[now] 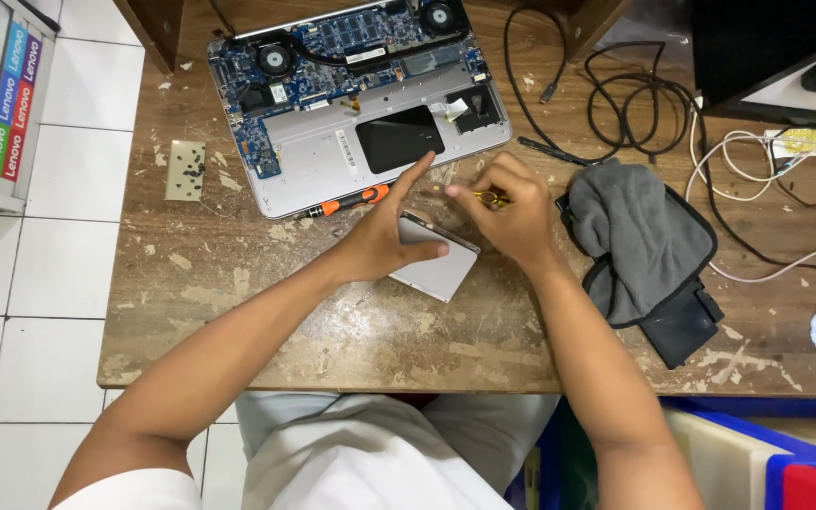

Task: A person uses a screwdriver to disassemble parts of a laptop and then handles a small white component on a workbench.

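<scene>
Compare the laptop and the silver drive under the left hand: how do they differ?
The laptop lies opened up, with its circuit board and fans bare; the drive is a closed, plain silver case. The laptop is far larger than the drive. The left hand rests on the drive; nothing touches the laptop. Both lie flat on the wooden table.

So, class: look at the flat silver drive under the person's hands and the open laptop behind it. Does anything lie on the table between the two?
Yes. An orange-and-black screwdriver lies between the silver drive and the open laptop, along the laptop's front edge. The left hand rests on the drive, its forefinger reaching toward the laptop; the right hand pinches a small yellow tool beside it.
</scene>
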